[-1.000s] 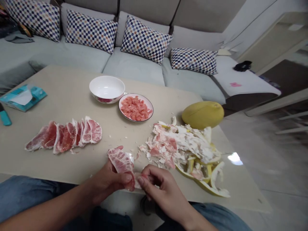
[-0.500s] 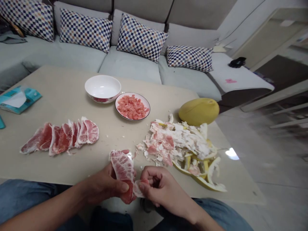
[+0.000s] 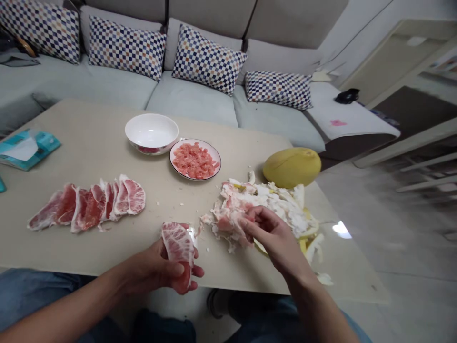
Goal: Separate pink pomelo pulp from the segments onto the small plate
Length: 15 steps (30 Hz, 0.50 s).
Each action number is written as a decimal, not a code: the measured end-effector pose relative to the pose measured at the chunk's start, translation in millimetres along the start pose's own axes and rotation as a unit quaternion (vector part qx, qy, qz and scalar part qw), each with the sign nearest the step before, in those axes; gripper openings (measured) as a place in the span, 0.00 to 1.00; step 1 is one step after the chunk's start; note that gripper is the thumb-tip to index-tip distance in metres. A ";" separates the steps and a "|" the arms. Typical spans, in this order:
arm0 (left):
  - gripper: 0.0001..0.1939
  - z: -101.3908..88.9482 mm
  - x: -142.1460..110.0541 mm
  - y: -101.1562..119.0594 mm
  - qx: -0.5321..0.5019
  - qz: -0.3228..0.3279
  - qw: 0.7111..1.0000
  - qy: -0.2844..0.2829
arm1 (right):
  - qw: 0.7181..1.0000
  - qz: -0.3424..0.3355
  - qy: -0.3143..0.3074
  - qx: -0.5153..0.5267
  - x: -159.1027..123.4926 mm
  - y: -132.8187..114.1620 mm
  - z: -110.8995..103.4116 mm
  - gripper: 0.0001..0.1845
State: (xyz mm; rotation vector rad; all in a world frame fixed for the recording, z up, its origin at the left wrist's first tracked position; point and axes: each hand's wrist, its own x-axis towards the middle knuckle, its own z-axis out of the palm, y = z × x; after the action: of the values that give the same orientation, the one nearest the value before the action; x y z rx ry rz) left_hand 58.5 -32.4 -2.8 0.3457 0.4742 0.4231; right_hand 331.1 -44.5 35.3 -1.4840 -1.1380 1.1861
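Observation:
My left hand (image 3: 167, 267) is closed around a pomelo segment (image 3: 178, 245), its lower end bare red pulp and its upper part in whitish membrane. Over a heap of peel and membrane scraps (image 3: 232, 214), my right hand (image 3: 273, 233) has thumb and fingers pinched on a small piece of pomelo membrane, mostly hidden by the fingers. Several unpeeled segments (image 3: 89, 205) lie in a row at the left. Beyond them, a dark-rimmed plate (image 3: 216, 157) holds loose red pulp (image 3: 195, 161).
A white bowl (image 3: 152, 131) stands behind the plate. One whole yellow pomelo (image 3: 293, 166) rests behind the scrap heap. At the far left lies a blue tissue pack (image 3: 28, 148). A sofa (image 3: 193, 100) with checked cushions borders the table's (image 3: 85, 128) far side.
My right hand has moved from the segment rightward and up to the scrap heap, pulling membrane away. My left hand still holds the segment, in nearly the same spot.

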 end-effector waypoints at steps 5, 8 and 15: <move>0.19 5.1 2.6 3.1 -0.004 -0.004 1.000 0.028 | 0.945 -0.134 0.108 -0.278 15.5 16.1 -22.7 0.13; 0.15 7.0 2.8 5.7 0.002 0.009 0.998 0.062 | 0.857 -0.213 0.159 -0.441 18.2 20.4 -25.0 0.15; 0.11 13.7 6.4 1.9 0.048 0.072 0.985 0.146 | 0.869 -0.320 -0.067 -0.371 -28.1 9.2 43.5 0.25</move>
State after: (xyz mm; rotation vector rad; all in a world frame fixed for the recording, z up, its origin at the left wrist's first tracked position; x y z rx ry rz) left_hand 69.9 -30.8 7.1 0.4149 0.7611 0.5970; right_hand 286.1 -69.5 24.8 -1.3558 -2.1332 0.3820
